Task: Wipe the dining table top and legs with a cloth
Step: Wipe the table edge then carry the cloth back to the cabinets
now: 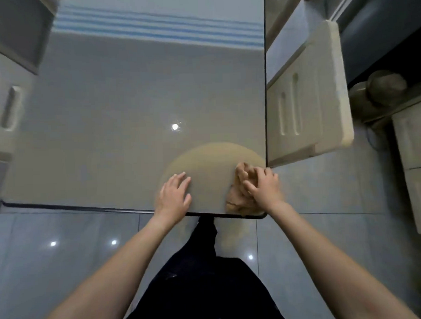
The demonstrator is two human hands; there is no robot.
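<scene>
My right hand (263,188) pressed the bunched tan cloth (239,194) onto the glossy dining table (107,115) at its near right corner, fingers curled over the cloth. My left hand (173,196) lay flat beside it on the tabletop, fingers spread, holding nothing.

cloth (239,194) on table (107,115) near-right corner | left hand (173,196) left of cloth | chair (307,96) right of table

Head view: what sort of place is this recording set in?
Probably a home dining area: a glossy grey glass table top, a cream chair pulled up on the right, and a shiny tiled floor.
</scene>
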